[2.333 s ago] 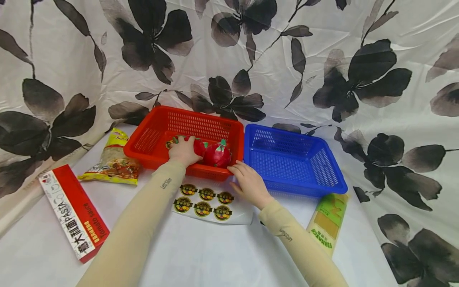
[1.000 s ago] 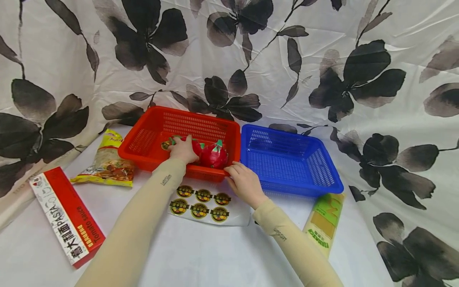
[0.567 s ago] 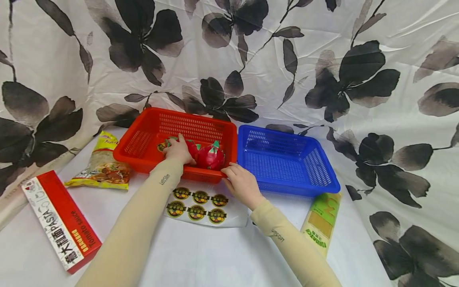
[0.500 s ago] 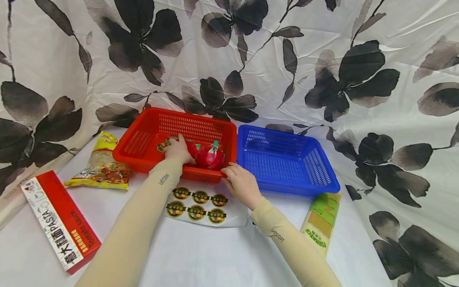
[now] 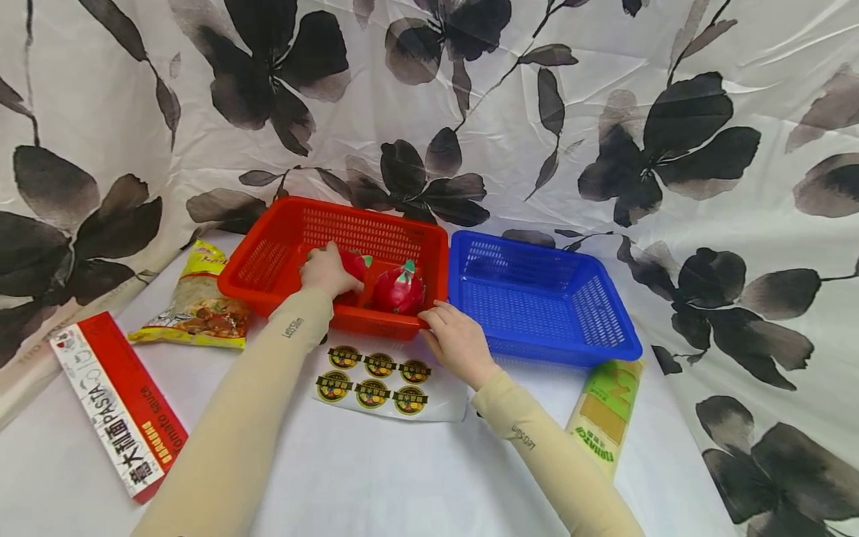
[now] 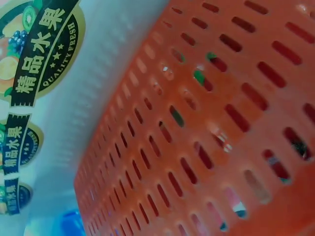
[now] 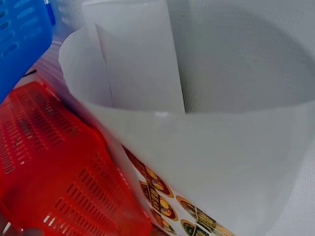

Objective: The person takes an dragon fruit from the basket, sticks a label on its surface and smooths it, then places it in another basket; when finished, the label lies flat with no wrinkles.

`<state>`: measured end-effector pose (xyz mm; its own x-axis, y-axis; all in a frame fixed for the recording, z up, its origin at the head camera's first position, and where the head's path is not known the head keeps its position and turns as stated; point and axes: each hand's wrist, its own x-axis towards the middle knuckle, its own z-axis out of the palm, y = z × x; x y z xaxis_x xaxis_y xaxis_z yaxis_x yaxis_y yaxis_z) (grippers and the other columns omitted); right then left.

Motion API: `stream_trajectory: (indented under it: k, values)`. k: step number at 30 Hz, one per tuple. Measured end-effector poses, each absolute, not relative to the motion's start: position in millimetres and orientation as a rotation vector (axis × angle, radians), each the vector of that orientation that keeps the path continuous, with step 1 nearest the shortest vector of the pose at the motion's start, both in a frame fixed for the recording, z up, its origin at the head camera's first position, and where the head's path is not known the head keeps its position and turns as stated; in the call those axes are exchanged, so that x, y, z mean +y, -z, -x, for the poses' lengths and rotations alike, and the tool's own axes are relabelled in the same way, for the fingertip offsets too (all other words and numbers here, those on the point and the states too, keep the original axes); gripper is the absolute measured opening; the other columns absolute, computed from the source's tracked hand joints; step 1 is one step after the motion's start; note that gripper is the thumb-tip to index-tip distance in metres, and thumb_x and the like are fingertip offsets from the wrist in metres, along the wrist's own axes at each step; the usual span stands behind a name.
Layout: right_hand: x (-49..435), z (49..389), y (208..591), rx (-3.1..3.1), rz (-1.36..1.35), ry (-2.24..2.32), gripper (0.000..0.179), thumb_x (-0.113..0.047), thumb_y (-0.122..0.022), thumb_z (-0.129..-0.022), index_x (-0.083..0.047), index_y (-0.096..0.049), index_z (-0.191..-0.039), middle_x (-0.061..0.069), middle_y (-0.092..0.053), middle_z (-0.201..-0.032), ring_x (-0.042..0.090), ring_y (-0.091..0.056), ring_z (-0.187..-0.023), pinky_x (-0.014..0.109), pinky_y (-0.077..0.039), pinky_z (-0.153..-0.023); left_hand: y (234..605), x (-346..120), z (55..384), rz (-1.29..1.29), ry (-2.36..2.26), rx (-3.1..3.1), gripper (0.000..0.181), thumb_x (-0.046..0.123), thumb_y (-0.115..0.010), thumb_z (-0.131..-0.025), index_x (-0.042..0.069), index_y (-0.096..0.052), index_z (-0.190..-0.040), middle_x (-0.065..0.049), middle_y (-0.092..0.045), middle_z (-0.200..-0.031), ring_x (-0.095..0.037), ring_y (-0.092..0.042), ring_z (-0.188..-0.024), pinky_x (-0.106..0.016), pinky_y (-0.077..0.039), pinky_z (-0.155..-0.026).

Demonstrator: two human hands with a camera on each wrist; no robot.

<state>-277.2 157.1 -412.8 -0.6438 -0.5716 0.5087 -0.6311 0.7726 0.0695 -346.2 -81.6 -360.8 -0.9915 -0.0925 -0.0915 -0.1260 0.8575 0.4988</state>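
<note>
In the head view my left hand (image 5: pixel 325 270) reaches into the red basket (image 5: pixel 376 325), its fingers curled over a dragon fruit (image 5: pixel 353 262) whose red side and green tip show right of the thumb. The palm side is hidden. A second dragon fruit (image 5: pixel 399 289) lies to the right, near the basket's front corner. My right hand (image 5: pixel 463 344) grips that corner of the rim, fingertips over the edge and thumb outside. The left wrist view looks at the slotted red wall (image 6: pixel 177 128), with bits of green and red behind it. A white sticker sheet (image 5: pixel 436 406) lies in front.
A blue basket (image 5: pixel 530 307) stands against the red one's right side. A yellow food bag (image 5: pixel 201 302) and a red-and-white pasta box (image 5: pixel 124 406) lie to the left. A green-and-yellow packet (image 5: pixel 607 410) lies front right. Floral cloth (image 5: pixel 523 127) hangs behind.
My left hand has shifted left and slightly back, and the dragon fruit beside its thumb has moved with it, apart from the right-hand one. The right hand stays at the rim.
</note>
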Motion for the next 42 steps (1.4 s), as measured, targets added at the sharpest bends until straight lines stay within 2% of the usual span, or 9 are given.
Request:
stream_trajectory:
  k: [8,15,26,34,42]
  values:
    - [160,282,406,-2.441,-0.883,-0.151,0.023,-0.019,-0.066,-0.085,-0.009,-0.063,-0.105,0.005,-0.068,-0.106,0.022,-0.058,-0.111,0.035,-0.048,-0.092,341,-90,351,0.110,-0.967,3.008,0.099,0.028,-0.075,-0.070,0.000,-0.015,-0.144,-0.032,-0.030,-0.136,-0.050,-0.041,-0.116,-0.057,-0.037,-0.099]
    - [162,283,404,-2.492,-0.849,-0.162,0.024,-0.019,-0.066,-0.085,-0.009,-0.063,-0.107,0.006,-0.067,-0.108,0.023,-0.057,-0.112,0.036,-0.049,-0.091,326,-93,343,0.067,-1.078,3.001,0.100,0.027,-0.075,-0.071,0.008,-0.012,-0.146,-0.027,-0.030,-0.137,-0.046,-0.040,-0.117,-0.057,-0.040,-0.095]
    - [160,278,408,-2.506,-0.847,-0.205,0.023,-0.017,-0.065,-0.085,-0.009,-0.063,-0.106,0.007,-0.066,-0.105,0.023,-0.058,-0.108,0.036,-0.050,-0.089,324,-93,305,-0.125,-1.175,3.016,0.103,0.032,-0.077,-0.069,0.012,-0.012,-0.147,-0.021,-0.032,-0.140,-0.041,-0.039,-0.122,-0.056,-0.045,-0.089]
    - [155,275,412,-2.490,-0.864,-0.210,0.022,-0.015,-0.067,-0.084,-0.008,-0.063,-0.105,0.007,-0.067,-0.104,0.023,-0.058,-0.107,0.036,-0.050,-0.090,315,-99,280,-0.140,-1.269,3.031,0.101,0.033,-0.076,-0.071,0.014,-0.012,-0.148,-0.019,-0.032,-0.142,-0.039,-0.031,-0.128,-0.056,-0.044,-0.091]
    - [151,272,412,-2.477,-0.868,-0.209,0.023,-0.016,-0.066,-0.084,-0.009,-0.063,-0.106,0.006,-0.066,-0.105,0.022,-0.058,-0.106,0.035,-0.050,-0.090,305,-105,254,-0.195,-1.280,3.027,0.102,0.036,-0.076,-0.070,0.015,-0.014,-0.148,-0.016,-0.031,-0.144,-0.038,-0.030,-0.129,-0.056,-0.044,-0.091]
